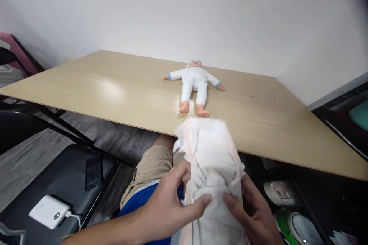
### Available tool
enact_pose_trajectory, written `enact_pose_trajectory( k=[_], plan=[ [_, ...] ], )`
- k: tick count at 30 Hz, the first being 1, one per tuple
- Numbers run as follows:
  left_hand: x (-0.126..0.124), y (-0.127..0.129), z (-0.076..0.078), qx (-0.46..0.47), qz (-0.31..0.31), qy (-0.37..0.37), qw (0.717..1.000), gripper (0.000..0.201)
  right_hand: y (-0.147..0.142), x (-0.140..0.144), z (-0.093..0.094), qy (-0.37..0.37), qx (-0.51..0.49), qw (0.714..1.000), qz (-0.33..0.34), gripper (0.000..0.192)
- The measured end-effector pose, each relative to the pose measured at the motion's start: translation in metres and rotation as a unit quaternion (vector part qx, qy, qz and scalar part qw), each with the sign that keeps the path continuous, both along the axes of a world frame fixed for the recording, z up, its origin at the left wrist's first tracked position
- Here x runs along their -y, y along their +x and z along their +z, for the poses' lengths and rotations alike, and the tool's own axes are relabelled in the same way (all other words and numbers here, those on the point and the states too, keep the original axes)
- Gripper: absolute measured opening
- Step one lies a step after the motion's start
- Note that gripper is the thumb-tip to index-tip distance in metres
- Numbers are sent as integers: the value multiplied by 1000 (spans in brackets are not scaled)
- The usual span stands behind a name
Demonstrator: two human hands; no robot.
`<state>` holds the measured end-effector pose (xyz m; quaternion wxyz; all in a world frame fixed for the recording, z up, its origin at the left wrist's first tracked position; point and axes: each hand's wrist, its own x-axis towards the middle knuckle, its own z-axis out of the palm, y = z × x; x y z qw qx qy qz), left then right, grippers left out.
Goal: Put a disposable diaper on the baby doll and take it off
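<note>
Gripping a white diaper from both sides, I have my left hand curled onto its left edge, thumb pressed flat on the front and fingers tucked behind the folds. My right hand cups the right edge, its thumb lying on the front close to the other thumb. I hold the diaper over my lap, its top just overlapping the near edge of the wooden table. Farther back on the table a baby doll in a white suit lies face up, arms spread, feet toward me, apart from the diaper. On the black chair to my left rest a white power bank and a dark phone.
</note>
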<state>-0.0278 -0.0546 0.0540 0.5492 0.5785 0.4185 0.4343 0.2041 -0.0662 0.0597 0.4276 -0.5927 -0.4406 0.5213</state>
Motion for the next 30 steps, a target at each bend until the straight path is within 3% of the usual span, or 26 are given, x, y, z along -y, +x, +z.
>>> enact_pose_trajectory(
  k=[3,8,11,15,19,23,27,30],
  plan=[
    [-25,3,-2,30,35,-6,999,32,-9,-29,4,39,27,998,28,63],
    [-69,9,-47,103,70,-69,990,41,-17,-77,-34,26,32,998,57,64],
    [-76,12,-71,137,72,-132,979,54,-12,-82,-60,8,81,995,57,70],
    [-74,15,-87,146,72,-160,974,62,-1,-73,-77,52,217,975,8,69],
    [-73,20,-91,139,82,-151,975,62,-2,-77,-64,199,334,920,-58,58],
    [-71,23,-93,78,95,-130,984,57,-22,-119,-46,334,397,855,16,44],
    [-67,8,-82,-94,86,-41,991,45,-44,-176,-54,327,470,806,148,60],
    [-72,-22,-60,-224,12,70,972,36,-53,-201,-69,291,508,784,206,65]
  ],
)
